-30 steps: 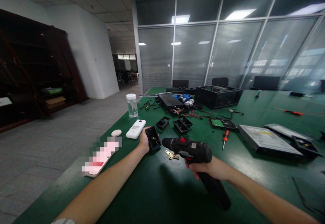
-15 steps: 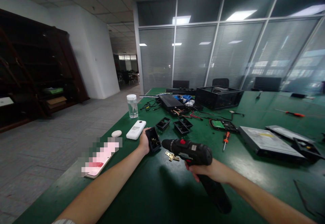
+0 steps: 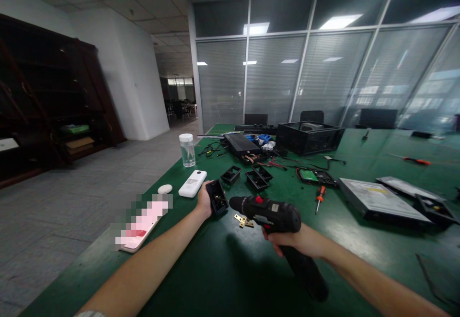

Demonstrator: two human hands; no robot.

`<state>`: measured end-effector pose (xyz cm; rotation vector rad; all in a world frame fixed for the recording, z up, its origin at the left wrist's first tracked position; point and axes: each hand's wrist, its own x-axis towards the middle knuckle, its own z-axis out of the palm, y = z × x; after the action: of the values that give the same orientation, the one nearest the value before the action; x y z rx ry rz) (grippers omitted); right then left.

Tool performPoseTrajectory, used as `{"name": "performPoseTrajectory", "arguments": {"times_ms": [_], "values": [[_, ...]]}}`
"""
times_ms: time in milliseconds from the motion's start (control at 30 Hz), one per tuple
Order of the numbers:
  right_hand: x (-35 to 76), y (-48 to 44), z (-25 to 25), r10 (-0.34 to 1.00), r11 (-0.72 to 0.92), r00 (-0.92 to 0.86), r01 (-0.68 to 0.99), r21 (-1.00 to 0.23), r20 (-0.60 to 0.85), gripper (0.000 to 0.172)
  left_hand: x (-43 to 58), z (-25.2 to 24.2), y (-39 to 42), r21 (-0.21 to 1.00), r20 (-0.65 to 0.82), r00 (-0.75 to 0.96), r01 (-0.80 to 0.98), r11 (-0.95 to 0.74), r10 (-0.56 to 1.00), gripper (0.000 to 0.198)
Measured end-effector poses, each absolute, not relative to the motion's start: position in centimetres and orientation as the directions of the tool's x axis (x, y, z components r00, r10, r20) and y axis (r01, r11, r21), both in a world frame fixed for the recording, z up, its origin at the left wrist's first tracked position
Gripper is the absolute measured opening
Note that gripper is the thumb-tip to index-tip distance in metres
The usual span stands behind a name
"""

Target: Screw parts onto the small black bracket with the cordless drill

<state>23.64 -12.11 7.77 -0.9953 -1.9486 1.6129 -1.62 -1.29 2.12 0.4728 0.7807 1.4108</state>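
My left hand (image 3: 204, 200) grips a small black open box (image 3: 217, 196), tilted up on the green table (image 3: 223, 269) with brass parts inside it. In my right hand (image 3: 298, 240) is a black cordless drill (image 3: 273, 218), held by its handle, its nose pointing left into the box's open face. Just below the nose, a small brass hinge (image 3: 243, 220) lies on the table. Three more small black boxes (image 3: 251, 176) sit behind.
A white remote (image 3: 193, 183), a white oval object (image 3: 165, 189) and a water glass (image 3: 187, 149) stand at the left edge. An orange screwdriver (image 3: 319, 197), a disc drive (image 3: 381, 202), a circuit board (image 3: 314, 176), cables and a black case (image 3: 309, 137) lie beyond.
Almost nothing has changed. The drill and my right hand have shifted very slightly; my left hand keeps the box in the same place.
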Motion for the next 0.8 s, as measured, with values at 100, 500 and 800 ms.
{"name": "performPoseTrajectory", "arguments": {"times_ms": [100,500,800], "values": [[23.6,-12.2,8.0,0.736,0.055,-0.666,0.235,-0.971,-0.120,0.022,-1.6,2.2,-1.3,0.711,-0.201,-0.025,-0.692,0.129,0.979,0.025],[23.4,-12.6,8.8,0.745,0.049,-0.656,0.238,-0.970,-0.123,0.022,-1.7,2.0,-1.2,0.702,-0.203,-0.014,-0.700,0.136,0.979,0.026],[23.7,-11.8,7.3,0.726,0.090,-0.679,0.251,-0.964,-0.109,0.018,-1.6,2.0,-1.1,0.702,-0.208,-0.028,-0.701,0.129,0.978,0.028]]}}
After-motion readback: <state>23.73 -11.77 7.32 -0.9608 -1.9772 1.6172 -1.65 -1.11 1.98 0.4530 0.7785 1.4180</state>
